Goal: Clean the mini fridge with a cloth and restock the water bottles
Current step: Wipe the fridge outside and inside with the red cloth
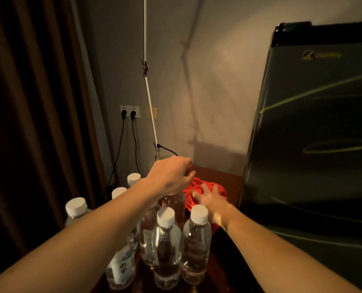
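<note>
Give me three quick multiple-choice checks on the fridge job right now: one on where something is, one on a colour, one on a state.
1. Where does the cloth lie?
A. On the wooden top between the water bottles and the mini fridge
B. On top of the mini fridge
C. On the floor by the curtain

2. What colour is the cloth?
A. White
B. Red
C. Blue

3. How is the mini fridge door?
A. Wide open
C. Removed
B. Closed

Answers:
1 A: the right hand rests on it beside the water bottles, left of the fridge.
2 B: it shows bright red under the fingers.
3 B: only the dark closed front with its logo shows, no interior.

The left hand grips the top of a bottle at the back.
</note>
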### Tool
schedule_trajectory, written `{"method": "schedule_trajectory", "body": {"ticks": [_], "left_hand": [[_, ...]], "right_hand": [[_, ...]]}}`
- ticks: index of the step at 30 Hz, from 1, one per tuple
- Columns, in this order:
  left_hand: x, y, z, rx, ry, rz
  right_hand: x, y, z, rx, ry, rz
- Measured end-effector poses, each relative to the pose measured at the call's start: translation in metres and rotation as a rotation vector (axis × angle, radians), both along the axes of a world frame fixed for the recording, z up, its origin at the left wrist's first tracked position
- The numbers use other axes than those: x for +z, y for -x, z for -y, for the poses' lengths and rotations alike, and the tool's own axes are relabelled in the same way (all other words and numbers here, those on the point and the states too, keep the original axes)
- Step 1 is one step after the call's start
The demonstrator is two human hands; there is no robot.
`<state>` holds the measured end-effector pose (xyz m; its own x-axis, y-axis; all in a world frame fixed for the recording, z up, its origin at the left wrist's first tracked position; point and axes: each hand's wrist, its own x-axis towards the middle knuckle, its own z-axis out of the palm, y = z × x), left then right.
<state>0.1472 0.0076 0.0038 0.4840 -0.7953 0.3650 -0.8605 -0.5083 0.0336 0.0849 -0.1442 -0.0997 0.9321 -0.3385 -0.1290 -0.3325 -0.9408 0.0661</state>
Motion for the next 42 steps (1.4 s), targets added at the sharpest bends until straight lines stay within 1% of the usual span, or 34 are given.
{"method": "schedule_trajectory", "body": {"ticks": [2, 7, 11, 13, 15, 19, 21, 24, 26, 30, 32, 33, 35, 36, 38, 39, 40, 42], "left_hand": [[-0.006, -0.003, 0.004, -0.004, -0.007, -0.006], [-0.007, -0.001, 0.006, -0.022, 0.019, 0.011], [0.002, 0.011, 0.003, -0.04, 0.028, 0.029], [0.004, 0.019, 0.001, -0.034, 0.027, 0.032], [0.006, 0.025, -0.002, -0.042, 0.058, -0.015], [0.01, 0.041, -0.009, -0.156, 0.22, -0.284], [0.014, 0.055, -0.013, -0.245, 0.305, -0.362], [0.029, 0.079, -0.015, -0.389, 0.456, -0.48], [0.04, 0.097, -0.013, -0.467, 0.556, -0.538], [0.06, 0.134, 0.005, -0.44, 0.876, -0.576], [0.071, 0.155, 0.017, -0.39, 1.001, -0.631], [0.075, 0.165, 0.022, -0.383, 1.064, -0.713], [0.079, 0.184, 0.032, -0.394, 1.18, -0.939], [0.078, 0.191, 0.035, -0.392, 1.195, -0.948], [0.072, 0.202, 0.039, -0.468, 1.111, -0.847], [0.069, 0.207, 0.04, -0.541, 1.064, -0.837], [0.066, 0.21, 0.04, -0.593, 1.034, -0.854], [0.063, 0.212, 0.041, -0.618, 1.012, -0.93]], "right_hand": [[-0.003, -0.002, 0.006, -0.011, 0.011, 0.094], [0.009, 0.001, -0.006, -0.047, 0.103, 0.245], [0.041, 0.016, -0.021, -0.062, 0.116, 0.458], [0.06, 0.028, -0.027, -0.04, 0.123, 0.517], [0.08, 0.043, -0.034, -0.031, 0.146, 0.562], [0.124, 0.076, -0.052, 0.015, 0.229, 0.708], [0.149, 0.091, -0.057, 0.039, 0.263, 0.795], [0.187, 0.116, -0.06, 0.053, 0.255, 0.904], [0.207, 0.137, -0.064, 0.088, 0.256, 1.001], [0.227, 0.176, -0.074, 0.183, 0.272, 1.151], [0.226, 0.193, -0.076, 0.232, 0.25, 1.185], [0.221, 0.202, -0.076, 0.251, 0.233, 1.189], [0.206, 0.217, -0.073, 0.242, 0.224, 1.174], [0.197, 0.223, -0.069, 0.216, 0.236, 1.168], [0.18, 0.233, -0.057, 0.143, 0.225, 1.16], [0.174, 0.236, -0.051, 0.11, 0.194, 1.145], [0.17, 0.24, -0.045, 0.095, 0.177, 1.114], [0.166, 0.244, -0.035, 0.12, 0.229, 1.046]]}}
